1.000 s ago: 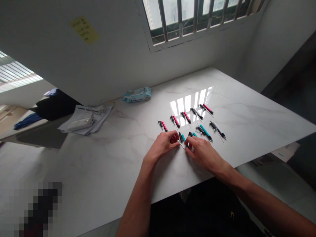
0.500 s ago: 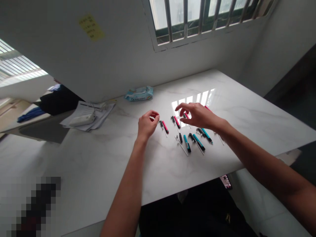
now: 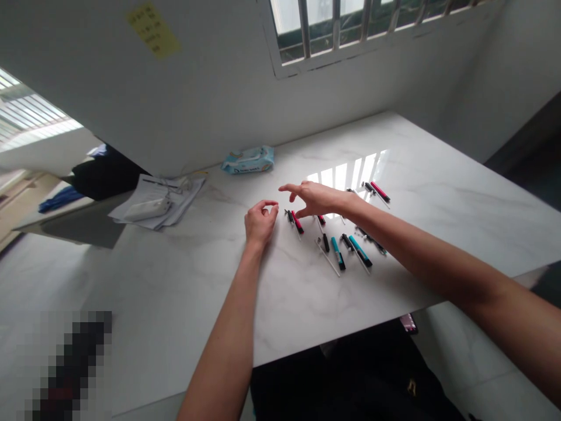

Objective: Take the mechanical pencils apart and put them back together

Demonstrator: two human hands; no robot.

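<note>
My right hand (image 3: 318, 197) is over the pen parts with its fingers apart and nothing in them. Its thumb is closest to a red pen barrel (image 3: 297, 222), which has a black pen part (image 3: 290, 216) beside it. Just left of these, my left hand (image 3: 260, 223) has its fingers curled, thumb and forefinger close together; whatever they may hold is too small to make out. Nearer the front edge are teal pen barrels (image 3: 360, 251), a short black grip (image 3: 325, 242) and a thin white refill (image 3: 328, 259). My right hand and forearm partly cover other pen parts.
Another red barrel (image 3: 380, 192) lies farther right on the marbled table (image 3: 289, 316). At the back is a blue wipes packet (image 3: 249, 160). Papers (image 3: 153, 213) with a white device (image 3: 146, 209) on them lie to the left. A phone (image 3: 409, 323) shows below the table edge.
My right hand has moved left across the pen parts, towards my left hand, and its fingers have spread wider. My left hand has stayed nearly in place. The view has shifted slightly.
</note>
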